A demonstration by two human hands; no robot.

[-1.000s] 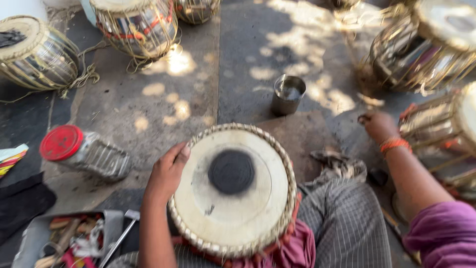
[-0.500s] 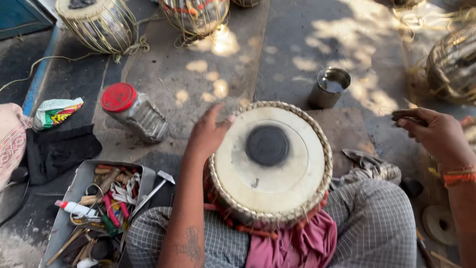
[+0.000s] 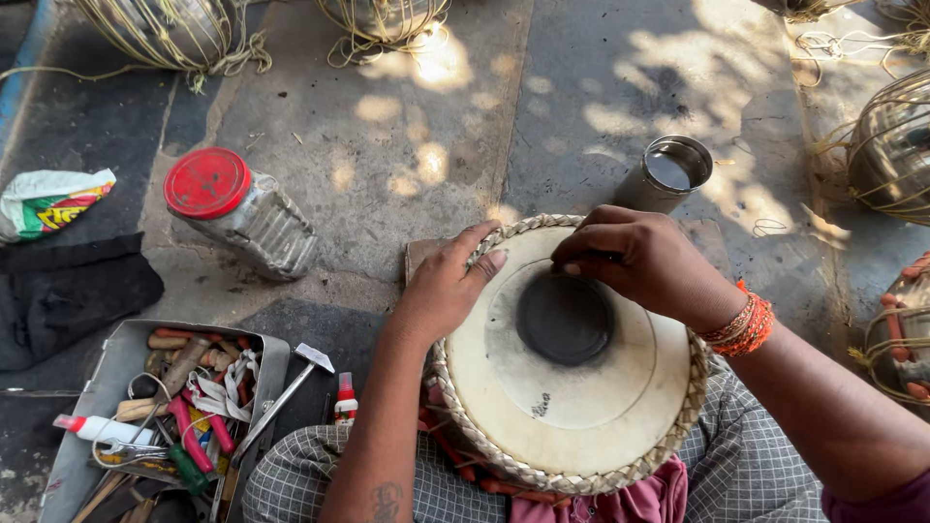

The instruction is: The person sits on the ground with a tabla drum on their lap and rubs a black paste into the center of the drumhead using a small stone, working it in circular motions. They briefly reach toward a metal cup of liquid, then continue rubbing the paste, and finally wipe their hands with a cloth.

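Right hand (image 3: 644,261) presses drum (image 3: 572,387) above stone floor (image 3: 407,126).

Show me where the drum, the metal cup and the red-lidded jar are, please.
drum (image 3: 581,407): head view, on the pale skin below the black centre patch.
metal cup (image 3: 675,165): head view, on its open mouth.
red-lidded jar (image 3: 207,182): head view, on the red lid.

Left grip (image 3: 448,286) flat, right grip (image 3: 647,260) curled
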